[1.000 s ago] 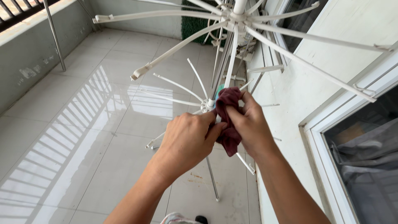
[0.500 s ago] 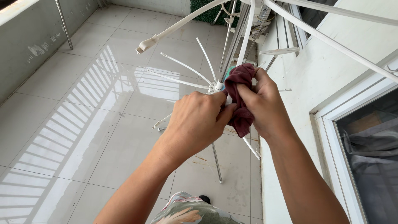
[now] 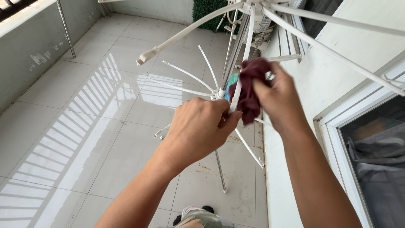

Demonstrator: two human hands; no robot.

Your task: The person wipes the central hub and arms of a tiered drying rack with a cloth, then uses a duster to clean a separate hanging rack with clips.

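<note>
Two hands busy: left hand (image 3: pixel 202 126) fisted round rack arm (image 3: pixel 234 98), right hand (image 3: pixel 278 99) pinching maroon rag (image 3: pixel 249 90). Soft, light, floppy imo; best bunched w/ fingertips.

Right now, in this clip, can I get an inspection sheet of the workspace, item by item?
Surface: pale glossy floor tiles with striped sunlight; a rusty stain near the rack's foot.
Job's things: white drying rack with radiating arms in two tiers; dark red cloth bunched against one upright arm.
Clutter: something blue-green behind the cloth, too hidden to tell.
Grippers: left hand closed on a rack arm near the lower hub; right hand gripping the cloth, blurred.
Cables: nothing seen.
Surroundings: grey parapet wall with metal post, white-framed window, green mat by the far wall.
</note>
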